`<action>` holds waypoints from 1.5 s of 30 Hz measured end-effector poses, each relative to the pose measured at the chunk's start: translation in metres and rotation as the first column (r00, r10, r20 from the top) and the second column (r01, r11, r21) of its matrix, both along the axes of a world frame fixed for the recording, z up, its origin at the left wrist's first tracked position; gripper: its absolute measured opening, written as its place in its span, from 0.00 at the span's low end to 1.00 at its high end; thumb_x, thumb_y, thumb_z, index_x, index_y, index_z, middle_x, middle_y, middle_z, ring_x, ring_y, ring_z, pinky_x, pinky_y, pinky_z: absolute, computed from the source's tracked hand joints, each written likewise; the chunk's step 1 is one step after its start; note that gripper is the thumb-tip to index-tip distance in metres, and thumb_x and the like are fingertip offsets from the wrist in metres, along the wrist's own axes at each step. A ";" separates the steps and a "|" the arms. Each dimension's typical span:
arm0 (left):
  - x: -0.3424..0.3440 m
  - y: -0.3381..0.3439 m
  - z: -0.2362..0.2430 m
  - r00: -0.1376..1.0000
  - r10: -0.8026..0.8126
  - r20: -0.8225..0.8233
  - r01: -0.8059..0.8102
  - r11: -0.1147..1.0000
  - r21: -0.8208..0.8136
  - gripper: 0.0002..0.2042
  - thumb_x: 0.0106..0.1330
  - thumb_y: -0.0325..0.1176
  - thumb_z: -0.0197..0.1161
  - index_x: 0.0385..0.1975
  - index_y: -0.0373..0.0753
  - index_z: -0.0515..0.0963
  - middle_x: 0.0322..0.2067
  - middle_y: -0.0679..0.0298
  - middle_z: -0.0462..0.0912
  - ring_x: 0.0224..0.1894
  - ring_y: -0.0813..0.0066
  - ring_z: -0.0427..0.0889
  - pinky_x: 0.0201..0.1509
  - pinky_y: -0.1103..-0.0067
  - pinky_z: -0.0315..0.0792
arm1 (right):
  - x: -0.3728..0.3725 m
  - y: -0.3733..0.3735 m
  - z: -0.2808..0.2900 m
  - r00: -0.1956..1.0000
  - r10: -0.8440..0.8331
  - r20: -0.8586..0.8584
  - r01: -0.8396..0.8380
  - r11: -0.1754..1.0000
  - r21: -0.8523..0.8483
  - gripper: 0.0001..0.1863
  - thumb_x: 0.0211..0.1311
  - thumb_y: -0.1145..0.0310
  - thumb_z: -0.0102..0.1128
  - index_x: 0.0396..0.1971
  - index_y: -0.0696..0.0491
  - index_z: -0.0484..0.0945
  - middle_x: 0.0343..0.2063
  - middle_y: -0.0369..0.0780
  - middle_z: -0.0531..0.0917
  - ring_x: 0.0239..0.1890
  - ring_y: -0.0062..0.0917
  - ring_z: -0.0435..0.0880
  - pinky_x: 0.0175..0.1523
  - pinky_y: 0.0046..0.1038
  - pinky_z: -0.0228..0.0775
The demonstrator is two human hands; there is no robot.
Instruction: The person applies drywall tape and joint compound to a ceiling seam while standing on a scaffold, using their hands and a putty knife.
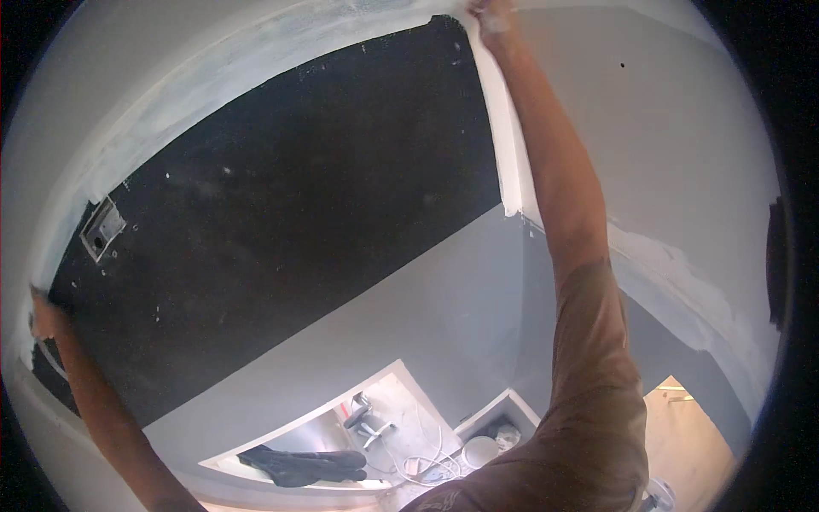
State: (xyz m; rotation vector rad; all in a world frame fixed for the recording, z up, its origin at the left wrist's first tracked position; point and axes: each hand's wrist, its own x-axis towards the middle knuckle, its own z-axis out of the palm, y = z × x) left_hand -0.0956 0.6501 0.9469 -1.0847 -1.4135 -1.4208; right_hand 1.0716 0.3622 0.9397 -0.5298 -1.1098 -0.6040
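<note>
The right hand (493, 24) is raised to the upper rim of the view, at the top corner of the black panel (299, 188). It is blurred, with something whitish at the fingers; whether it is clamped on anything cannot be told. The left hand (51, 320) is out at the far left, by the panel's lower left end. It is blurred too, and whether its fingers are apart or together cannot be told.

The panel spans the space between the two hands, with pale specks over it. A white band (230, 85), patchy and streaked, curves along its upper edge from one hand to the other. A white strip (503, 136) runs down from just below the right hand, beside the forearm. Above and to the right of the left hand, a box (104, 229) is set in the panel.

Well below the right hand, past the panel's lower edge, lies a grey wall (409, 316). Further down is a white frame (397, 367), with a dark cloth (299, 465) over its lower side and cables (444, 456) to the right of the cloth. A round white tub (479, 450) is near the cables. To the right of the right hand, a small dark spot (623, 65) marks a pale surface (674, 145). A brown sleeve (589, 341) covers the right upper arm.
</note>
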 end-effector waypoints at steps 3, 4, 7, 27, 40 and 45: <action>0.016 0.022 -0.004 0.982 0.179 -0.064 -0.183 0.980 -0.076 0.26 0.79 0.35 0.43 0.77 0.51 0.61 0.57 0.53 0.85 0.54 0.56 0.85 0.58 0.61 0.75 | -0.005 -0.009 0.015 0.314 -0.941 0.123 0.827 0.335 0.451 0.17 0.62 0.74 0.51 0.50 0.61 0.76 0.44 0.57 0.80 0.46 0.50 0.82 0.48 0.49 0.75; -0.006 0.007 0.011 0.954 0.262 -0.145 -0.269 0.963 -0.030 0.27 0.78 0.31 0.42 0.77 0.53 0.61 0.55 0.53 0.85 0.52 0.55 0.87 0.55 0.60 0.77 | -0.037 0.014 0.004 0.357 -0.928 0.108 0.821 0.367 0.437 0.17 0.62 0.74 0.51 0.50 0.61 0.76 0.44 0.57 0.80 0.46 0.50 0.82 0.48 0.49 0.75; -0.055 -0.033 0.026 0.949 0.292 -0.116 -0.297 0.954 -0.030 0.26 0.78 0.35 0.42 0.76 0.53 0.62 0.55 0.52 0.86 0.52 0.55 0.86 0.56 0.60 0.76 | -0.140 0.030 -0.019 0.727 -0.676 -0.121 0.673 0.737 -0.067 0.21 0.54 0.71 0.57 0.49 0.62 0.77 0.41 0.61 0.78 0.43 0.56 0.78 0.50 0.55 0.71; -0.029 -0.010 0.022 0.970 0.112 0.215 -0.093 0.991 -0.097 0.27 0.78 0.55 0.39 0.69 0.51 0.73 0.52 0.52 0.87 0.53 0.54 0.84 0.61 0.61 0.68 | -0.127 -0.015 -0.009 0.509 -0.835 -0.210 0.803 0.548 -0.235 0.22 0.59 0.70 0.56 0.54 0.61 0.76 0.40 0.59 0.77 0.45 0.54 0.78 0.51 0.50 0.72; 0.024 -0.033 0.012 0.964 0.074 0.256 -0.061 0.996 -0.060 0.24 0.81 0.45 0.41 0.74 0.51 0.66 0.53 0.48 0.86 0.51 0.51 0.85 0.61 0.57 0.70 | -0.120 -0.028 -0.016 0.446 -0.888 -0.115 0.848 0.460 -0.264 0.19 0.65 0.68 0.53 0.53 0.60 0.75 0.42 0.59 0.77 0.46 0.54 0.79 0.52 0.50 0.73; -0.019 -0.029 0.013 0.983 0.171 0.060 -0.165 0.982 -0.091 0.24 0.81 0.40 0.40 0.76 0.55 0.62 0.54 0.51 0.85 0.50 0.55 0.86 0.59 0.59 0.72 | -0.146 -0.021 -0.013 0.556 -0.816 -0.159 0.726 0.569 -0.386 0.21 0.66 0.66 0.52 0.56 0.60 0.74 0.46 0.59 0.76 0.49 0.55 0.80 0.54 0.52 0.74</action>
